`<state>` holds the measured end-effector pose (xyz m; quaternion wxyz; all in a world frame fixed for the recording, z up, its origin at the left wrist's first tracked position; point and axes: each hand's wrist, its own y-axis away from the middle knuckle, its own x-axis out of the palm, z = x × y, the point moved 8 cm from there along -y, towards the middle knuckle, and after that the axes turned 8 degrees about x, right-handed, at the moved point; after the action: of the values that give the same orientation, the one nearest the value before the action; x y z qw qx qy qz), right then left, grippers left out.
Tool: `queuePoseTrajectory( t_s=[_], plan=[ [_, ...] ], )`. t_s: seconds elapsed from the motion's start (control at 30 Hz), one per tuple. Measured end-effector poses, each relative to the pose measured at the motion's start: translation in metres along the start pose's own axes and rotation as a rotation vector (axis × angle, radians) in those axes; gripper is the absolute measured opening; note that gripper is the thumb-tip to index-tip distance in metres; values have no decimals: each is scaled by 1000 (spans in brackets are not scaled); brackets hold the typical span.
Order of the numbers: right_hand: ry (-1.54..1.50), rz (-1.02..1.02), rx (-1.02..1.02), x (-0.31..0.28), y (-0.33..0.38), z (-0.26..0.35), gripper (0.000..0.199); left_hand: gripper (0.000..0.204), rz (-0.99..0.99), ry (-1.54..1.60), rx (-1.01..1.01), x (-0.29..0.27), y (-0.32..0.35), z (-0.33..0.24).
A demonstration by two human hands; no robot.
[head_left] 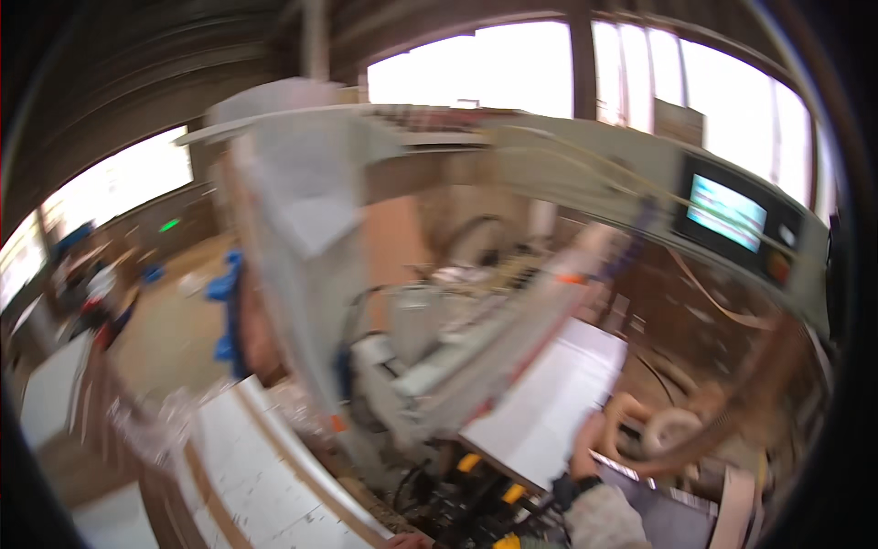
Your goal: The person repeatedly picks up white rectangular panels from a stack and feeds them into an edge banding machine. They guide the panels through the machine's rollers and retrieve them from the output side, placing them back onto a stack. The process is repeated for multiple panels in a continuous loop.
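A white panel (540, 403) lies slanted in the long machine (485, 339) in front of me. At the panel's right edge is my right hand (583, 450), with a dark band at the wrist and a light sleeve below. It appears to touch the panel, but blur smears its fingers, so its grip cannot be made out. Only a sliver of my left hand (410, 542) shows at the bottom edge. Its fingers are hidden. Between the hands sit dark machine parts with yellow pieces (514, 494).
White boards with brown edges (274, 467) lie at the lower left, beside clear plastic wrap (151, 416). A lit screen (727, 210) is set in the grey housing at upper right. Below it are a hose (722, 430) and rolls of edging strip (672, 430).
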<state>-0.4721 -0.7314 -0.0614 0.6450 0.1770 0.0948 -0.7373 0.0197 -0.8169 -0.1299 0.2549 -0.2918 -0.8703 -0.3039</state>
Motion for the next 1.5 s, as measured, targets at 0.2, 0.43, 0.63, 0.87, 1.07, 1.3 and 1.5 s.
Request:
queuePoseTrajectory(
  t_s=[0.2, 0.43, 0.63, 0.87, 1.07, 1.3, 1.5],
  plan=[
    [-224, 146, -82, 20, 12, 11, 56, 25, -17, -207, 26, -27, 10, 19],
    [-368, 89, 29, -89, -54, -95, 44, 28, 40, -241, 21, 41, 8, -2],
    [-588, 108, 675, -238, -88, -241, 51, 27, -3, -387, 108, 138, 35, -32],
    [-854, 212, 656, -264, -110, -281, 35, 30, 423, -1133, 386, 346, 16, -100],
    [-787, 480, 742, -213, -75, -279, 28, 33, 971, -1879, 392, 475, -48, -56],
    [-718, 660, 724, -235, -53, -279, 43, 38, 1425, -2320, 268, 469, -132, -1],
    [-743, 682, 679, -254, -36, -230, 35, 28, 1822, -2122, 616, 469, -155, -1]
  ],
)
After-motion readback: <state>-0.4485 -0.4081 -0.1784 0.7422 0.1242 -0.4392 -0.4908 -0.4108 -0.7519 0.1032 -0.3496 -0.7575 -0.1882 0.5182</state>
